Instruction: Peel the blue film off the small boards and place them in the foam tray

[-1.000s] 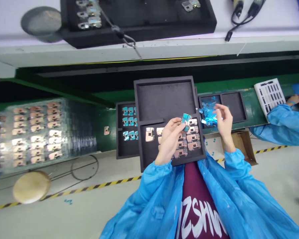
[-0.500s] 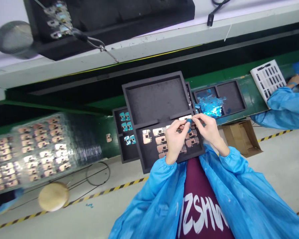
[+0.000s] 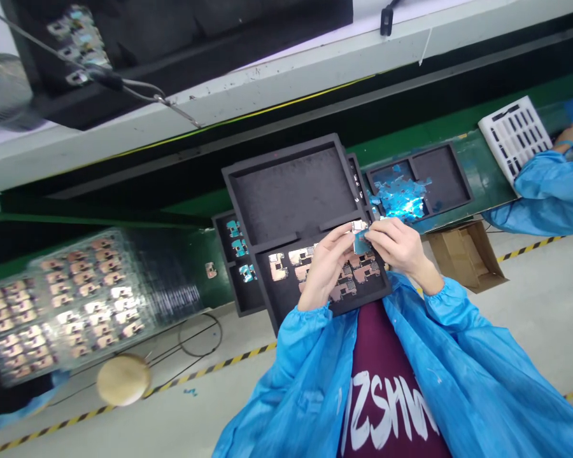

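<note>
A small blue-faced piece (image 3: 361, 243), like a circuit board under blue film, is pinched between my two hands above the black foam tray (image 3: 293, 191). My left hand (image 3: 325, 262) closes on it from the left, thumb against fingers. From the right, the fingertips of my right hand (image 3: 400, 247) are pressed together at its edge, seemingly on the blue film. Beneath my hands, several copper-coloured circuit boards (image 3: 278, 267) lie in the tray's near half, partly hidden by my fingers. The far half shows bare foam.
A heap of blue film scraps (image 3: 401, 198) fills part of another black tray. Blue-covered boards (image 3: 239, 247) lie in a tray underneath at left. Clear trays of copper boards (image 3: 95, 286) stand farther left. At right are a cardboard box (image 3: 468, 254), a white slotted rack (image 3: 516, 137) and a co-worker's sleeve (image 3: 554, 191).
The blue-faced piece between my hands has turned, showing more of its blue face. My right-hand fingers have curled in closer to it. The camera view has shifted slightly.
</note>
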The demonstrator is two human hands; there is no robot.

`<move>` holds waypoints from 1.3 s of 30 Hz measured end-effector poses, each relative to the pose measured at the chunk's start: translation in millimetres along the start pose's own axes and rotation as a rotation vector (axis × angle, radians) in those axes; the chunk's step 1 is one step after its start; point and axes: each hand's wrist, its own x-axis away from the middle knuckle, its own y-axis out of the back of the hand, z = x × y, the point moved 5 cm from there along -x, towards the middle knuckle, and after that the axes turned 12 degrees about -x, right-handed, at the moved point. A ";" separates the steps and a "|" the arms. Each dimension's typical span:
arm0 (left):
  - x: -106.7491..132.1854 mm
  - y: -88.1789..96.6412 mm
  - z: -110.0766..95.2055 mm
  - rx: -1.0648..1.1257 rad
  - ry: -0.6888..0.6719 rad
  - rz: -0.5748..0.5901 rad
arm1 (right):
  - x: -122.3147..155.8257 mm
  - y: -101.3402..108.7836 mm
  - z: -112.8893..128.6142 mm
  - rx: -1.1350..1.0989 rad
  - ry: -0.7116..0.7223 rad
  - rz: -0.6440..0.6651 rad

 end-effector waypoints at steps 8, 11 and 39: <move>-8.4 16.0 -7.5 0.088 -0.040 -0.253 | 44.9 9.3 -43.6 -0.351 -0.285 -0.436; 2.1 31.0 -19.3 0.020 -0.167 -0.450 | 68.7 1.2 -139.4 -0.208 -0.885 -0.471; 123.6 153.4 35.0 -0.923 0.150 -0.848 | 93.9 1.7 -204.2 0.157 -0.813 -0.267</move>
